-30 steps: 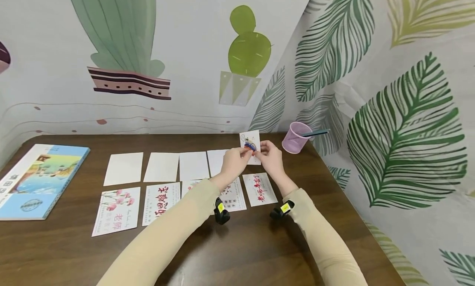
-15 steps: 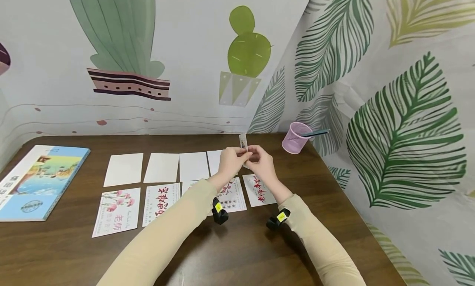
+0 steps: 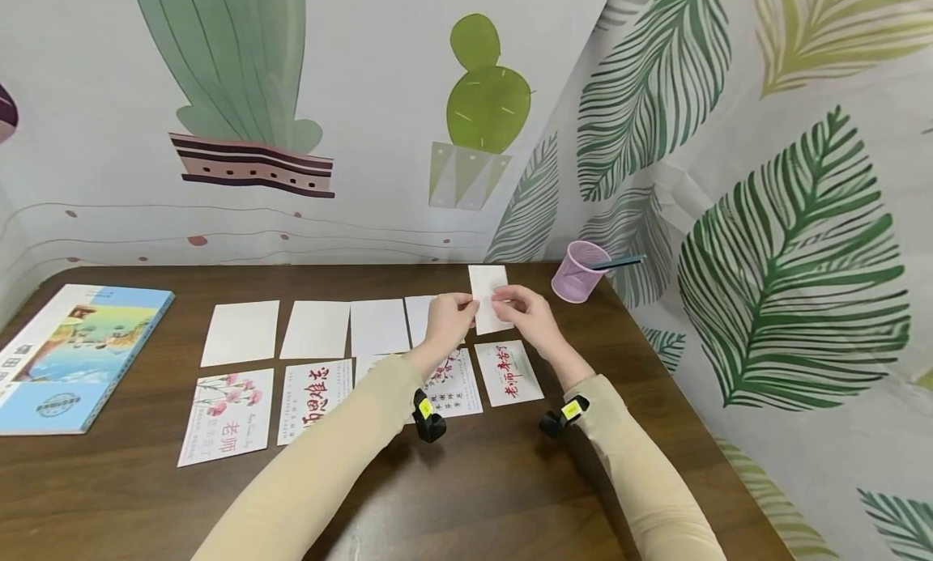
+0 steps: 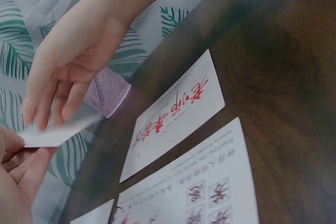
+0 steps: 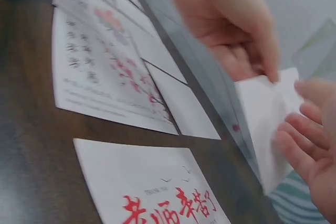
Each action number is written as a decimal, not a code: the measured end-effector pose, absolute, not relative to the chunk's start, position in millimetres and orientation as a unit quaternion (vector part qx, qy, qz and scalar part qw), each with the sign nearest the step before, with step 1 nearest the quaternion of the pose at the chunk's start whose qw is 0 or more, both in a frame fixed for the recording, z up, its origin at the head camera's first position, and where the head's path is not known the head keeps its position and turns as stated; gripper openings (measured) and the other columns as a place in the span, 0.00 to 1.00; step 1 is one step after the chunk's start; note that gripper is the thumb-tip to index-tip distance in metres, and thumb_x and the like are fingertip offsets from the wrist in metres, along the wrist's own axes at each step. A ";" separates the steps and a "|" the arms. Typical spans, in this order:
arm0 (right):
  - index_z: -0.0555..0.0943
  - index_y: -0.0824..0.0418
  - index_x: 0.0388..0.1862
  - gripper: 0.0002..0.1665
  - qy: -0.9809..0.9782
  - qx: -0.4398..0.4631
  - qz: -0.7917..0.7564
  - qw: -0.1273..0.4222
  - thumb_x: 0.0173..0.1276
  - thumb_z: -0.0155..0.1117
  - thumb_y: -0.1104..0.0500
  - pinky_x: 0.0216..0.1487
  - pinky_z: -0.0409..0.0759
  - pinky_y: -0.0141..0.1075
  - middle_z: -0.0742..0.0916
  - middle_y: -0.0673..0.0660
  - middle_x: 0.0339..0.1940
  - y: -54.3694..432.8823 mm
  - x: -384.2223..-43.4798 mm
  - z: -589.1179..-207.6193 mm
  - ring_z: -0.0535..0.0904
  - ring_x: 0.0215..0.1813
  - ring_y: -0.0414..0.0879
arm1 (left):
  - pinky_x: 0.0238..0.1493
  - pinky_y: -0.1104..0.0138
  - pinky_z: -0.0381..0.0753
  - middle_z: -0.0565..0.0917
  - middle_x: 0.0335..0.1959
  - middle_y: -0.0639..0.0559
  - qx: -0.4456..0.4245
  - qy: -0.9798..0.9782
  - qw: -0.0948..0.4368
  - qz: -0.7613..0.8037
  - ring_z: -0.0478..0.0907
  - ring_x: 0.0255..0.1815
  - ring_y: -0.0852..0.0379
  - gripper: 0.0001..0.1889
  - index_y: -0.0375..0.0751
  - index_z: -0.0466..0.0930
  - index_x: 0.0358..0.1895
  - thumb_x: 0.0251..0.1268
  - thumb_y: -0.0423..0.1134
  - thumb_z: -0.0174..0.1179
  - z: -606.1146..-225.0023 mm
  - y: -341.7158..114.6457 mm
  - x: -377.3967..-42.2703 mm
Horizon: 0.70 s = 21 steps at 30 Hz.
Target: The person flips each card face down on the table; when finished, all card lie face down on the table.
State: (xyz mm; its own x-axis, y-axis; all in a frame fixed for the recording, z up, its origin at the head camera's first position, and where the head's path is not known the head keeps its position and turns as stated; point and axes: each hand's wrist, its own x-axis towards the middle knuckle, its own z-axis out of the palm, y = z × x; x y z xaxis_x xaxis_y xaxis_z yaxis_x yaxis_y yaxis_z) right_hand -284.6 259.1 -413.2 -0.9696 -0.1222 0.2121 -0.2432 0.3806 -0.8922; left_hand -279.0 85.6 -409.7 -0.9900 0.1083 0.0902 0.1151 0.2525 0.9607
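Observation:
My left hand (image 3: 445, 328) pinches the left edge of a card (image 3: 484, 280) between thumb and fingers. The card's blank white side shows, and it is raised a little above the back of the table. On the card's other side is my right hand (image 3: 538, 320). In the right wrist view its fingers (image 5: 302, 142) are loosely bent, close against the card (image 5: 261, 109); whether they touch it I cannot tell. Below the hands lies a white card with red characters (image 3: 509, 373). A card with dark and red writing (image 3: 459, 387) is partly behind the left arm.
Several blank white cards (image 3: 240, 334) form a back row on the brown table (image 3: 466, 496). Printed cards (image 3: 227, 415) lie in front of them. A thick blue book (image 3: 80, 359) is at the left. A pink mesh cup (image 3: 576, 276) leans at the back right, a dark stick in it.
The held card has turned from its printed side, through edge-on, to its blank side. The right hand has loosened and shifted slightly right; the left hand keeps its pinch.

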 end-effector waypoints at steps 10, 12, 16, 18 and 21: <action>0.69 0.74 0.65 0.29 -0.807 -0.031 0.588 -0.046 0.71 0.61 0.61 0.47 0.83 0.33 0.81 0.65 0.54 281.1 -304.4 -426.4 0.80 0.41 0.38 | 0.42 0.68 0.86 0.84 0.47 0.35 -0.025 -0.749 -0.056 -0.660 0.86 0.43 0.45 0.16 0.26 0.78 0.56 0.73 0.34 0.54 -427.1 85.2 -278.3; 0.69 0.76 0.65 0.28 -0.804 -0.036 0.590 -0.063 0.70 0.61 0.63 0.45 0.83 0.33 0.82 0.63 0.50 283.4 -306.1 -428.5 0.80 0.39 0.38 | 0.43 0.67 0.86 0.84 0.47 0.35 -0.020 -0.753 -0.064 -0.655 0.86 0.43 0.46 0.16 0.26 0.78 0.56 0.73 0.35 0.54 -429.5 85.4 -278.9; 0.71 0.77 0.61 0.26 -0.806 -0.053 0.586 -0.064 0.68 0.62 0.65 0.38 0.82 0.29 0.82 0.54 0.40 284.4 -309.9 -431.1 0.79 0.34 0.36 | 0.43 0.66 0.86 0.85 0.46 0.37 -0.018 -0.757 -0.075 -0.649 0.87 0.41 0.48 0.16 0.27 0.79 0.56 0.73 0.34 0.54 -433.9 84.1 -281.1; 0.72 0.76 0.60 0.25 -0.811 -0.061 0.579 -0.063 0.68 0.63 0.65 0.36 0.82 0.28 0.81 0.52 0.37 283.7 -312.2 -431.9 0.79 0.33 0.36 | 0.41 0.67 0.86 0.85 0.44 0.37 -0.021 -0.756 -0.074 -0.650 0.87 0.38 0.50 0.16 0.26 0.79 0.56 0.72 0.34 0.55 -436.2 82.5 -281.9; 0.73 0.76 0.59 0.24 -0.816 -0.065 0.572 -0.058 0.68 0.63 0.65 0.35 0.81 0.28 0.81 0.53 0.37 282.3 -315.5 -433.3 0.79 0.32 0.35 | 0.39 0.68 0.85 0.86 0.41 0.38 -0.014 -0.762 -0.074 -0.644 0.86 0.35 0.53 0.16 0.27 0.79 0.55 0.72 0.34 0.55 -440.5 81.1 -284.5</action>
State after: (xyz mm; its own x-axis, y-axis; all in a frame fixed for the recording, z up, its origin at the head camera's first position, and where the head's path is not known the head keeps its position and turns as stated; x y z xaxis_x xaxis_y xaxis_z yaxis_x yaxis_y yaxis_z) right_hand -315.5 282.3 -433.3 -0.9849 0.0385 -0.1689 0.1720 0.3371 -0.9256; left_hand -284.5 81.1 -440.5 -0.9887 0.1165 -0.0945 -0.0737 0.1712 0.9825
